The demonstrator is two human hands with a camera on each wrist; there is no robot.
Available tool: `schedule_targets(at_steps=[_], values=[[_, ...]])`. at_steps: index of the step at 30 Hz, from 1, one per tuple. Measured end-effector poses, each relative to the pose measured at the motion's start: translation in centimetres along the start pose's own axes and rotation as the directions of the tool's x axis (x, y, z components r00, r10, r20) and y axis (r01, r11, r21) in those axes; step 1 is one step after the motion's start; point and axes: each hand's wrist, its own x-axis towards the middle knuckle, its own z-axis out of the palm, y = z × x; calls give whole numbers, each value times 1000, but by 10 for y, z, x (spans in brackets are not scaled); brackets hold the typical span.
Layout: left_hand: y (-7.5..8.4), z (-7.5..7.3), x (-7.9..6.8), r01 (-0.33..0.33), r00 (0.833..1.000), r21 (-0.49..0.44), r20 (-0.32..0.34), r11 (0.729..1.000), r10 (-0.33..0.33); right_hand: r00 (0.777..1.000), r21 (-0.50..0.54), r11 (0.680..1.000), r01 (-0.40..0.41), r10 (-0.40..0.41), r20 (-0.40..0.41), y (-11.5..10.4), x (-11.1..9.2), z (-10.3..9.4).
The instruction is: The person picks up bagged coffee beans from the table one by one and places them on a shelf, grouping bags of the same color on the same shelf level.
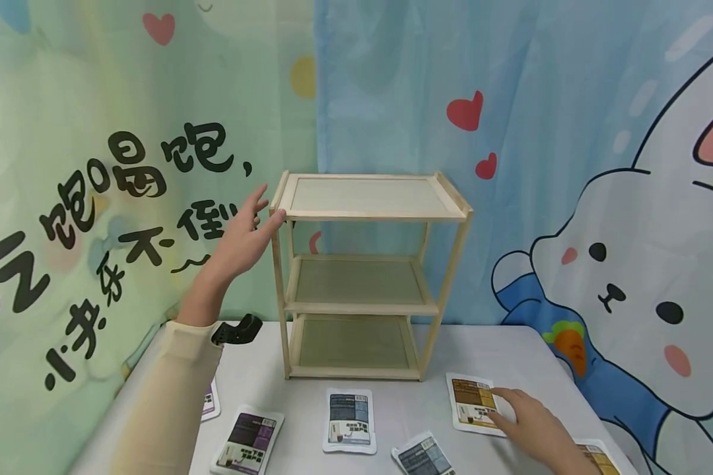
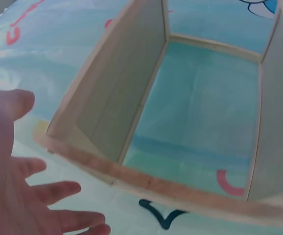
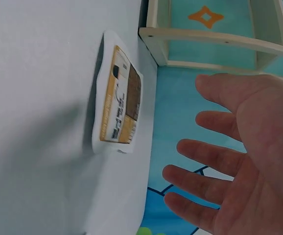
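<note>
My left hand [image 1: 237, 245] is raised by the upper left corner of a three-tier wooden shelf [image 1: 371, 196], fingers spread and holding nothing. The left wrist view shows that hand [image 2: 26, 196] beside the shelf's frame [image 2: 146, 181], with a gap between them in that view. Low on the right, my right hand [image 1: 531, 425] hovers by a white-edged packet [image 1: 469, 396] with a brown and yellow label. In the right wrist view the same packet [image 3: 119, 105] lies flat on the table, apart from the loosely extended fingers [image 3: 205, 154].
Two blue-labelled packets [image 1: 349, 421] lie in front of the shelf. Purple-labelled packets [image 1: 249, 439] are at the left, one partly behind my forearm. Another yellow-labelled packet [image 1: 597, 455] is partly under my right wrist. Printed curtains [image 1: 392, 86] hang behind the white table [image 1: 297, 435].
</note>
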Motion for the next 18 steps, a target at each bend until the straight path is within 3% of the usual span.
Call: schedule_targets(at_steps=[10,14,18], values=[[4,10,25,77,996,-68,-44,995,-80,999,12,999,35,-35,-28,6,0,-7],[3,11,27,82,996,-87,-34,993,-85,1000,21,1000,-14,14,22,13,-2,-11],[3,14,30,64,995,-94,-67,993,-71,997,28,997,-65,64,49,26,-6,-19]])
